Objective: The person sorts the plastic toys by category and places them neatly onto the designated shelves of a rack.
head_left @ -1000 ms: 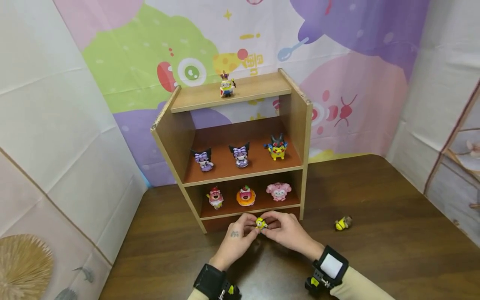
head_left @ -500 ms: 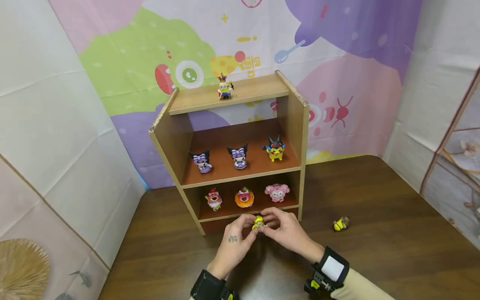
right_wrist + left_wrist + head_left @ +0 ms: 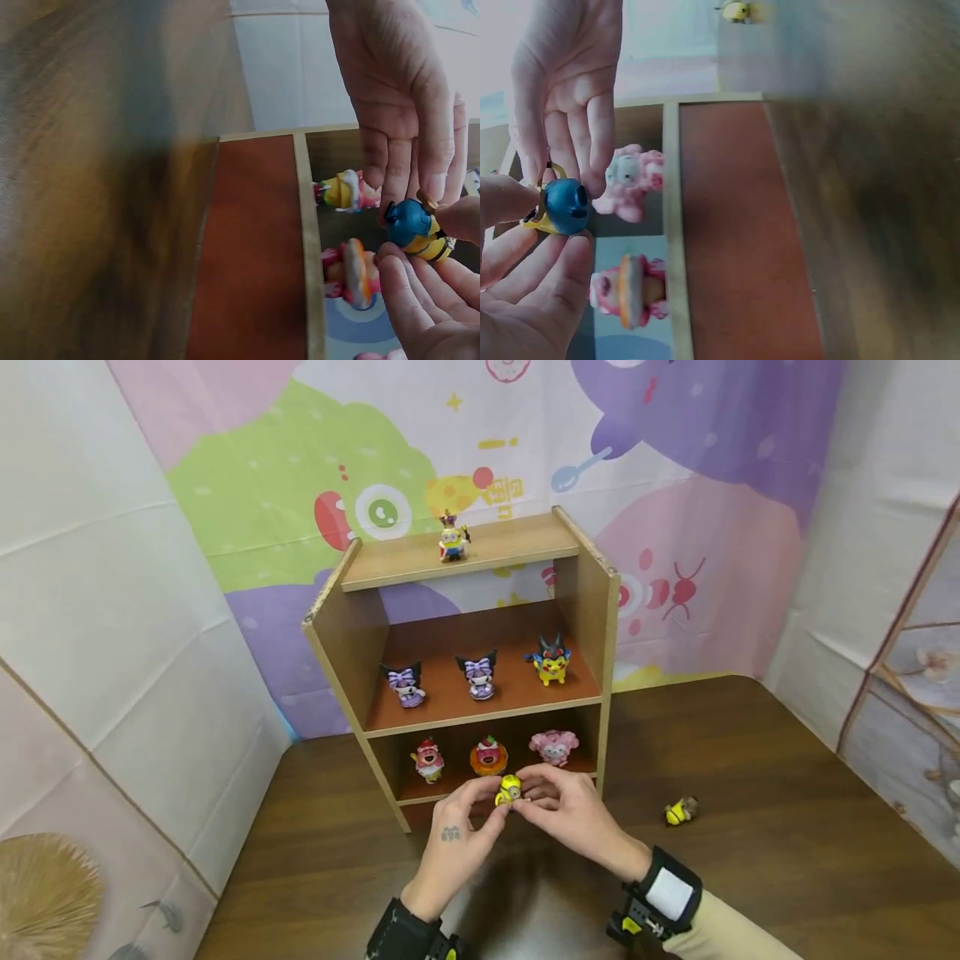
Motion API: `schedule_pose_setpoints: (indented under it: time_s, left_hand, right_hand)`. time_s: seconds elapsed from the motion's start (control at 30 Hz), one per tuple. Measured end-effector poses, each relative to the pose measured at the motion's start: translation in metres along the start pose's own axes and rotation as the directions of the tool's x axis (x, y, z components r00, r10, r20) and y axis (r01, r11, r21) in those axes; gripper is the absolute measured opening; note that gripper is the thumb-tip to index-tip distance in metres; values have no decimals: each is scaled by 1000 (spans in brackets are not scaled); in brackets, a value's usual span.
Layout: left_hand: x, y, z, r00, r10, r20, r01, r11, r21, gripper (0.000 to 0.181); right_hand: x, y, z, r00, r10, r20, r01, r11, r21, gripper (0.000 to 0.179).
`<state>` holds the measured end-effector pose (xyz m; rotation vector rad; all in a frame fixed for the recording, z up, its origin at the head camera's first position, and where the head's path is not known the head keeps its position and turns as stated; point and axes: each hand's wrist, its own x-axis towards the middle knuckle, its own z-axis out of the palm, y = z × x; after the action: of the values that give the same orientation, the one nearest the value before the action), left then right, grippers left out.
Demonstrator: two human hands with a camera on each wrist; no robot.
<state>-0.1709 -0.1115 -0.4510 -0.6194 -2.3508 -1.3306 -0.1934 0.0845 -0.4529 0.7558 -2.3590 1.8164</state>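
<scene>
A small yellow minion figurine (image 3: 508,790) is pinched between both hands, just in front of the shelf's bottom tier. My left hand (image 3: 454,842) grips its left side with thumb and fingertips. From the other side my right hand (image 3: 583,817) pinches it in the same way. The minion's blue lower body (image 3: 568,204) and dark feet show in the left wrist view. In the right wrist view, its blue part (image 3: 409,223) faces the camera, and fingers from both hands surround it.
The wooden shelf (image 3: 483,717) holds pink bear figurines (image 3: 489,755), a pink figurine (image 3: 554,747), purple-bowed figurines (image 3: 478,677), a yellow dark-hooded figurine (image 3: 552,662) and a crowned minion (image 3: 452,539). Another yellow figurine (image 3: 679,811) lies on the table (image 3: 720,893) at right.
Both hands have shifted slightly left and up with the minion, which has turned from facing left to facing right. The figurines on the shelf and table stay put.
</scene>
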Motion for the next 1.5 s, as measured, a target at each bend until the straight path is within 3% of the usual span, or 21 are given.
schedule_pose_setpoints:
  time_s: [0.23,0.43,0.63,0.97,1.17,1.5]
  left_hand:
    - [8,8,-7,999,30,-31,-31,999,-38,29]
    - [14,13,-10,996,73,-55,-76,996,-53,30]
    - [19,16,-16,990,125,-62,-129,990,-58,31]
    - [28,22,-29,987,140,-84,-145,988,-57,31]
    - [33,30,-40,985,146,-95,-149,989,-25,31]
    - [53,48,-60,976,194,-95,-193,981,26,32]
  right_hand:
    - [5,-14,-2,995,-91,-51,90,996,-23,30]
    - [9,-22,-3,979,-190,-75,188,981,-37,30]
    - [14,-28,-4,965,-245,-97,239,969,-66,30]
    - [28,-42,-6,949,-306,-77,297,949,-108,30]
    - [36,-56,-6,952,-299,-62,292,951,-105,29]
    - [58,-84,-14,934,-355,-38,345,925,-159,31]
